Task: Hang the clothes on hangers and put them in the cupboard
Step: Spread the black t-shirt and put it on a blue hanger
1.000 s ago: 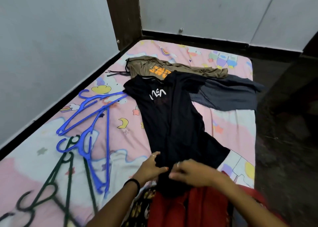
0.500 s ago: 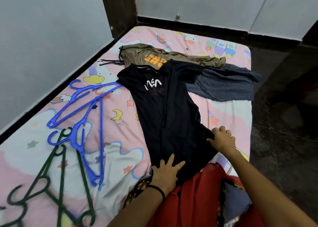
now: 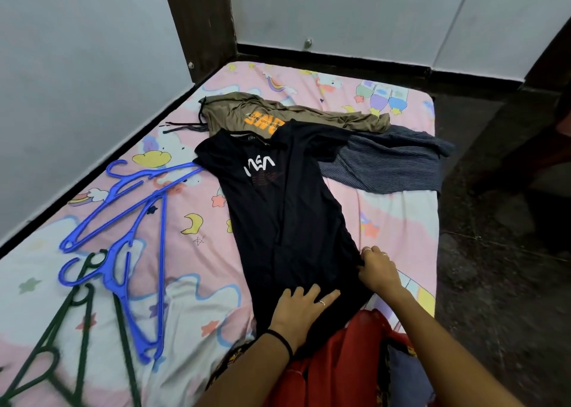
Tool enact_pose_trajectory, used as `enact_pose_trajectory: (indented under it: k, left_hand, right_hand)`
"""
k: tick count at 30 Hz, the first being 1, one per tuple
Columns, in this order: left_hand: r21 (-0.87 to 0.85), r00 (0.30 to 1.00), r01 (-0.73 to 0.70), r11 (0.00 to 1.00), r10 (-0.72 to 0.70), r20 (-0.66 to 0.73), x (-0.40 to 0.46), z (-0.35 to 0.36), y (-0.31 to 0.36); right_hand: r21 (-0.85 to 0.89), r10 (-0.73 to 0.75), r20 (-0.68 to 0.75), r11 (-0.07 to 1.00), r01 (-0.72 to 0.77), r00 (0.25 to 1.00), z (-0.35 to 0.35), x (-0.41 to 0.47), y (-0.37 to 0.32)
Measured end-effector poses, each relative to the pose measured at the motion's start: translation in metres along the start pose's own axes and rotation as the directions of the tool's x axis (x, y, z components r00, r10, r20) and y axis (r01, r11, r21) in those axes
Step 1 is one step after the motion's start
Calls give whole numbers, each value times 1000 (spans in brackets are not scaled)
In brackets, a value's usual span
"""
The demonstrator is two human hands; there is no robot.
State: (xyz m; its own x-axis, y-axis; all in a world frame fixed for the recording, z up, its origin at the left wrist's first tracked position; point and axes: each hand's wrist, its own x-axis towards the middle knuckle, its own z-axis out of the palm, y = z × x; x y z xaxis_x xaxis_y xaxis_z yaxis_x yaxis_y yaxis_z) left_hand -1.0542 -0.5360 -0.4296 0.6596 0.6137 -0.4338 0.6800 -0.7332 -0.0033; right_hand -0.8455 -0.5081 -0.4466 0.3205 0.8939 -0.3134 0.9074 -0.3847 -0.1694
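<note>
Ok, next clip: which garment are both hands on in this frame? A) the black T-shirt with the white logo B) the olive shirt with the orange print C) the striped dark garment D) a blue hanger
A: the left hand lies flat on the lower part of the black T-shirt and the right hand pinches its hem edge, with the olive shirt, striped garment and blue hangers untouched.

Left hand (image 3: 301,309) flattening on the black T-shirt (image 3: 279,209) hem after pinching it with the other a second ago, right hand (image 3: 378,272) sliding out to the hem's right edge, fingers curling on cloth
</note>
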Motion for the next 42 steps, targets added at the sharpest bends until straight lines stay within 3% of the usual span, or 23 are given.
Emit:
enact_pose_trajectory:
  k: [6,9,12,14,16,18,19,22,24,27,30,32,34,35,37,42]
  left_hand:
    - [-47,995,90,995,-88,50,-7,-1,-30]
    - [56,994,105,993,-103,-24,-17,-18,-72]
    - [-8,964,232,973,-231,-130,-43,-56,-132]
    - [-274,886,320,907,-389,-253,-73,-86,-169]
    - [-550,743,272,789,-535,-401,-110,-114,-194]
    - [-618,629,138,774,-551,-549,-150,-125,-209]
    - [-604,616,88,792,-520,-591,-171,-126,-211]
    - [-499,743,-38,866,-310,-593,-225,-123,-193]
    - [-472,840,-76,879,-198,-505,-254,-109,-177]
    - [-478,896,-157,864,-79,-436,-291,-78,-156]
    - [-602,982,-120,790,5,-189,-317,-40,-143]
    - [-617,995,-17,786,75,69,-326,-23,-132]
    - [-607,958,37,794,145,249,-329,-16,-119]
    - [-602,929,67,796,170,328,-328,-12,-112]
    - [-621,884,105,777,213,416,-328,-4,-107]
    - [-680,817,244,692,231,528,-342,-4,-113]
  right_hand:
    - [336,56,72,939,-77,996,-11,8,4]
    - [387,82,158,912,-138,984,-24,12,8]
    - [441,120,158,880,-179,980,-52,14,13]
    - [612,130,45,780,-130,990,-87,10,18]
    - [776,177,-129,631,-12,976,-128,2,27]
    - [836,232,-284,535,122,930,-165,-18,36]
    - [817,230,-349,549,175,909,-180,-35,40]
    - [603,76,-522,737,305,850,-204,-96,45]
    - [409,-81,-518,850,331,851,-204,-140,49]
    - [236,-215,-358,921,311,909,-193,-195,74]
    - [137,-236,110,966,221,965,-166,-219,121]
    - [-22,-196,397,975,222,897,-145,-225,132]
    - [-245,-135,629,900,360,766,-128,-236,118]
    - [-269,-85,715,882,387,693,-117,-237,109]
    - [-376,18,786,808,455,617,-104,-250,84]
    - [-514,235,805,735,442,544,-110,-272,31]
